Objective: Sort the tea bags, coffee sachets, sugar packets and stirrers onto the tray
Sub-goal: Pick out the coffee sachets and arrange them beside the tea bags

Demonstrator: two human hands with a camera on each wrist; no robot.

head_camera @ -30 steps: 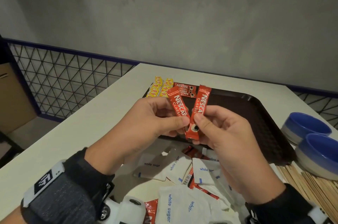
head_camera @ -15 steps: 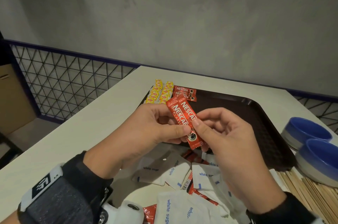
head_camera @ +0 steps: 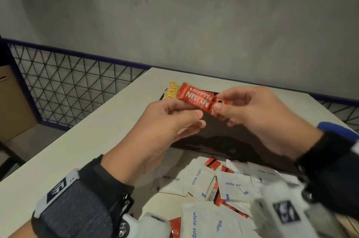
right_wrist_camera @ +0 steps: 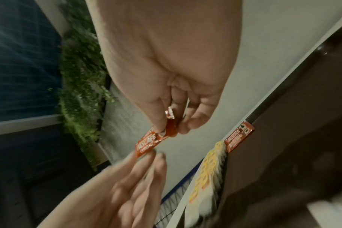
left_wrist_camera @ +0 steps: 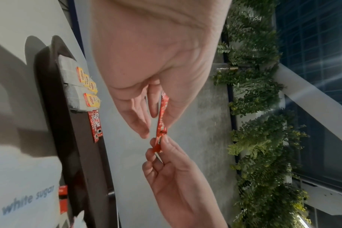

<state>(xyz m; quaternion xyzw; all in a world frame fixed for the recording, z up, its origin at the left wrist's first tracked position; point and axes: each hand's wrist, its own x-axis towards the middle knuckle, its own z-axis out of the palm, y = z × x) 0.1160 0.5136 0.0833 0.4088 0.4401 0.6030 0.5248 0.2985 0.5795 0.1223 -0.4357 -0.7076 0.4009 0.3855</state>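
Note:
Two red coffee sachets (head_camera: pixel 196 98) lie stacked together and sideways in the air over the dark brown tray (head_camera: pixel 242 140). My right hand (head_camera: pixel 217 107) pinches their right end between thumb and fingers. My left hand (head_camera: pixel 196 119) holds their left part between thumb and fingers. In the left wrist view the coffee sachets (left_wrist_camera: pixel 162 117) show edge-on between both hands. At the tray's far left corner lie yellow tea bags (head_camera: pixel 172 90) and, seen in the left wrist view, red sachets on the tray (left_wrist_camera: pixel 96 125).
A loose pile of white sugar packets (head_camera: pixel 204 183) mixed with red sachets lies on the white table in front of the tray. A blue bowl (head_camera: pixel 338 129) stands at the right, partly behind my right wrist. A wire mesh fence runs along the left.
The two sachets, held apart in a V a second ago, were brought together and turned to lie sideways. Both hands have moved up and forward over the tray.

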